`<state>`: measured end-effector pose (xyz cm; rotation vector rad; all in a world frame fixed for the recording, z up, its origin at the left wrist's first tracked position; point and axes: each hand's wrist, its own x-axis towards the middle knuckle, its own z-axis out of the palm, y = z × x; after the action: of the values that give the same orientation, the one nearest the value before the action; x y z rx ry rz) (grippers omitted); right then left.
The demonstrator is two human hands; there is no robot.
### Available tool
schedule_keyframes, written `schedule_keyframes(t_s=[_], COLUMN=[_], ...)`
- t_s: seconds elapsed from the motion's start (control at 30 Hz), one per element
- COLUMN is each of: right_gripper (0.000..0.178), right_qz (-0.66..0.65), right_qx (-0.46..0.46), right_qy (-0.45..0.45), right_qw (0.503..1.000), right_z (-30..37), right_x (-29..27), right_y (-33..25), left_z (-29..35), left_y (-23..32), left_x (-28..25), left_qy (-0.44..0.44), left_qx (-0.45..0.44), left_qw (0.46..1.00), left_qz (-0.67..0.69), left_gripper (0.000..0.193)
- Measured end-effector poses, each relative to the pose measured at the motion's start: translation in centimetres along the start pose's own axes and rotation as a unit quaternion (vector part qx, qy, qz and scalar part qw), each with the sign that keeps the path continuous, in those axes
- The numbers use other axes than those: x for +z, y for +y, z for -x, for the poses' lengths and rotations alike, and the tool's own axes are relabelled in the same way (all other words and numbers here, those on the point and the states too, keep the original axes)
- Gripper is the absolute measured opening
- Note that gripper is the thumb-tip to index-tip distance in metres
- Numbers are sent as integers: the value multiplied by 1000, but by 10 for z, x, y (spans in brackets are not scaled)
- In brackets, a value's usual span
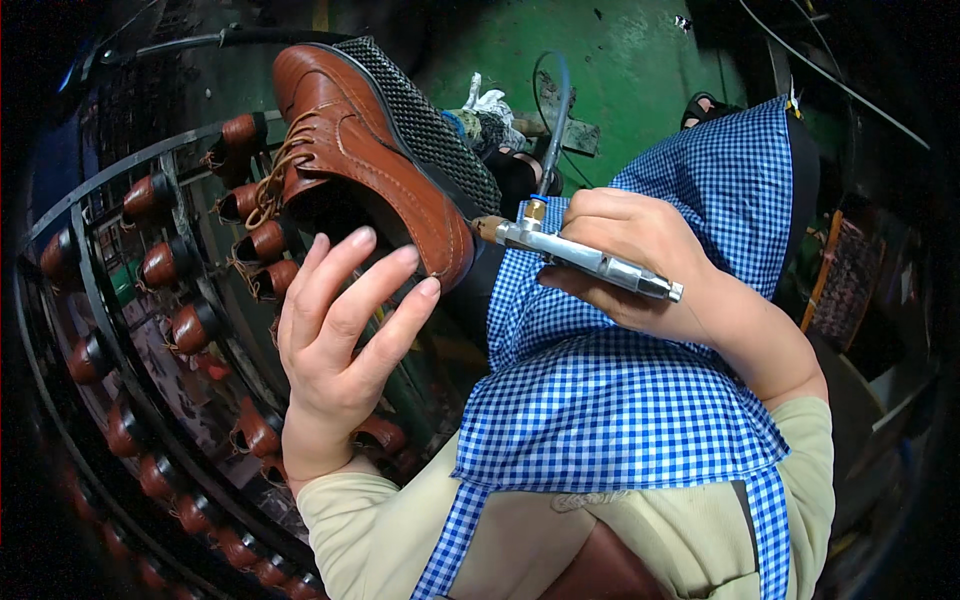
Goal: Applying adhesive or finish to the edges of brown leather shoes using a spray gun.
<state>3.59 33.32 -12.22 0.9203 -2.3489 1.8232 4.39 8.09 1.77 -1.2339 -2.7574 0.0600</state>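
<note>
A reddish-brown leather lace-up shoe with tan laces lies tilted, its toe pointing away to the upper left. Its dark sole side is against a black, rough-textured pad. My left hand is open beside the heel, fingers stretched out and spread. Its fingertips overlap the heel edge; whether they touch it I cannot tell. In my right hand is a silver metal spray gun, with the fingers wrapped round it. The gun's brass-coloured nozzle points at the back of the heel, very near it. A hose runs up from the gun.
On the left stands a dark metal rack holding several brown shoes. A blue-checked apron covers my lap. Beyond lie a green floor and a whitish cloth. A brown-edged panel stands at right.
</note>
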Motion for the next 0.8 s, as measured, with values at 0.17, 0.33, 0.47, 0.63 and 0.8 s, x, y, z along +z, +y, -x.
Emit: schedule_keyframes(t_s=[0.17, 0.33, 0.47, 0.63, 0.8], right_gripper=[21, 27, 27, 20, 19], right_qz=[3, -8, 15, 35, 52], right_qx=[17, 0, 4, -3, -6], right_qy=[18, 60, 90, 158, 187], right_qw=[1000, 998, 996, 987, 981], right_z=[12, 21, 22, 15, 0], right_x=[0, -3, -5, -12, -21], right_y=[-4, -4, -4, -1, 9], left_z=[-24, -42, -57, -76, -103], left_y=[0, -4, -4, -7, -7], left_x=[-4, -4, 1, 9, 15], left_qy=[-86, -94, -86, -46, -26], left_qx=[10, 26, 3, 0, -62], left_qw=[996, 995, 995, 998, 998], left_qz=[11, 23, 52, 50, 3], left_gripper=[34, 40, 51, 52, 43])
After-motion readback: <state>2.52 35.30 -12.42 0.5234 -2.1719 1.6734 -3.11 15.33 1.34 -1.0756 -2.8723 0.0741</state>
